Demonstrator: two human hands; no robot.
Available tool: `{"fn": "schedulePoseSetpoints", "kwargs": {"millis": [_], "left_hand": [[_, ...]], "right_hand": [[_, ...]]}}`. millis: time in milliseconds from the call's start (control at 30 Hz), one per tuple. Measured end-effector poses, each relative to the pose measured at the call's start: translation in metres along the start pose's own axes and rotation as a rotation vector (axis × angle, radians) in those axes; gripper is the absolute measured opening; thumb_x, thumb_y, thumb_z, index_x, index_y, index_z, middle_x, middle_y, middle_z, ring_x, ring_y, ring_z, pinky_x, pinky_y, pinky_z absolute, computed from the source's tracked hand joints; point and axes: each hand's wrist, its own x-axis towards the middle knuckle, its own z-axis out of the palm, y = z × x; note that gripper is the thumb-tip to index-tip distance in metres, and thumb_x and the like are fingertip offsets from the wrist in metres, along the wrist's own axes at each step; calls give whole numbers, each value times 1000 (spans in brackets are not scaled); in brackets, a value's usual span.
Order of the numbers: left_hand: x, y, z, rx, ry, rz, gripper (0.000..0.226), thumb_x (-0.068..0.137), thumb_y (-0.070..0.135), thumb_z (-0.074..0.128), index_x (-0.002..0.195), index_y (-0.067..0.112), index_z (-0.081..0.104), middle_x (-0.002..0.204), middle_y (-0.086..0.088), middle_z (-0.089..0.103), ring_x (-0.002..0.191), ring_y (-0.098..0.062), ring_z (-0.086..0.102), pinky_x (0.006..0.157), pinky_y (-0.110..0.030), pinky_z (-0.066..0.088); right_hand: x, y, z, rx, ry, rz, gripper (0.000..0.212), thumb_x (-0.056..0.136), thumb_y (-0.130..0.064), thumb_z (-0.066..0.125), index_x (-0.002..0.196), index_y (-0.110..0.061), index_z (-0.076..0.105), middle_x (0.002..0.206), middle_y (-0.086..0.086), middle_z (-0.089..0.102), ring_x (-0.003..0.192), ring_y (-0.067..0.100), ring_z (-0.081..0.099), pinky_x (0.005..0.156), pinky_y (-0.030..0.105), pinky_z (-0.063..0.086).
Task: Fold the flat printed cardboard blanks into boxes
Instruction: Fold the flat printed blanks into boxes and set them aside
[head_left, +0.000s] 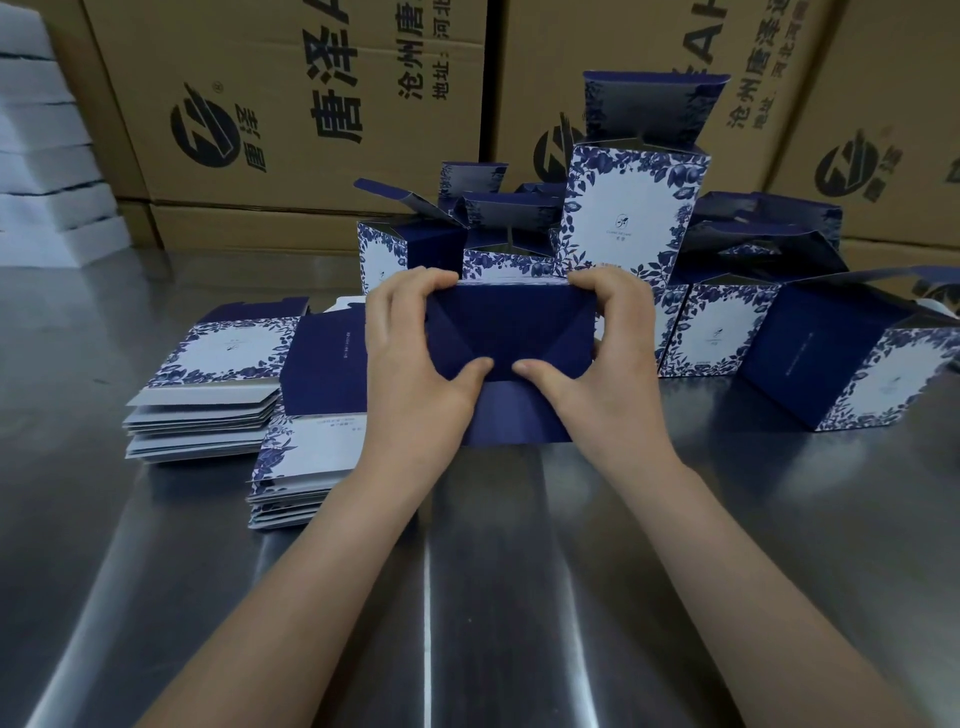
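head view. left hand (415, 358) and right hand (602, 358) both held one half-folded box (511, 327) over the middle of the steel tabletop (519, 597). its dark blue flapped end was turned toward the camera.

grip, left: fingers (431, 280) curled over the box's top edge, thumb pressed on the blue flaps near the middle. grip, right: the same, mirrored, with fingers curled over the top edge and thumb down on the flaps. the two thumb tips lay close together but apart. angled flaps were folded in from either side. one long blue flap (519, 415) hung below the thumbs toward the tabletop — could not tell whether its edge touched the steel.

flat blanks lay in two stacks to the left of the hands. the far stack (208, 405) showed a white panel bordered in blue leaves on top. the near stack (291, 467) lay just beside the left forearm and was partly hidden by it; its top blank showed a dark blue panel and a white leaf-printed one.

folded boxes (719, 332) stood behind and to the right of the hands, top flaps open. one raised box (631, 218) sat above the others — its support was hidden. another, the corner box (852, 364), stood on the right with one corner toward the camera, apart from the hands.

brown shipping cartons (311, 104) with black print lined the back. white slabs (47, 156) were stacked at far left.
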Motion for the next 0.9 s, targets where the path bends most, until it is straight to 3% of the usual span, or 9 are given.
{"fn": "schedulePoseSetpoints", "kwargs": {"millis": [67,133,300,467,600,667,900], "left_hand": [[0,0,2,33,20,38,65,68,0,81,120,24,49,119,22,38,121,-16,45,102,-49,43],[0,-2,3,63,39,73,63,67,1,80,119,19,50,116,26,37,116,-12,44,100,-51,43],[-3,-5,6,83,74,80,61,68,2,79,121,15,51,118,12,46,107,2,36,97,-52,42],[-4,-5,6,85,71,75,62,69,1,78,124,15,51,123,8,49,115,-7,40,99,-53,41],[-7,-4,4,52,34,37,70,74,1,77,129,30,44,139,3,49,127,-12,40,107,-39,37],[-8,-4,3,36,12,29,72,77,2,76,135,29,43,146,4,45,133,-13,38,109,-33,35],[-10,-3,0,-80,-59,-6,74,87,12,71,149,29,34,156,10,36,142,-8,35,112,-44,40]], "right_hand": [[-1,2,2,-50,36,-34,64,63,-4,85,116,0,49,117,2,38,111,14,41,99,13,33],[-1,3,4,-72,57,-42,63,62,-4,85,114,2,49,115,3,38,110,15,40,97,8,29],[-2,4,7,-110,86,-41,62,62,-6,86,112,2,49,114,7,41,109,16,41,93,2,28],[-2,4,6,-117,84,-36,62,64,-7,86,113,1,49,114,7,41,109,16,41,94,3,28],[-3,1,3,-96,42,-68,67,67,-3,83,125,0,48,123,14,44,117,15,38,101,6,25],[-3,-1,1,-80,11,-72,69,70,-4,81,130,-4,48,128,18,43,120,8,36,103,6,24],[-3,-8,-2,-23,-44,5,68,74,-22,80,134,-15,49,137,10,35,123,8,37,97,1,27]]}}
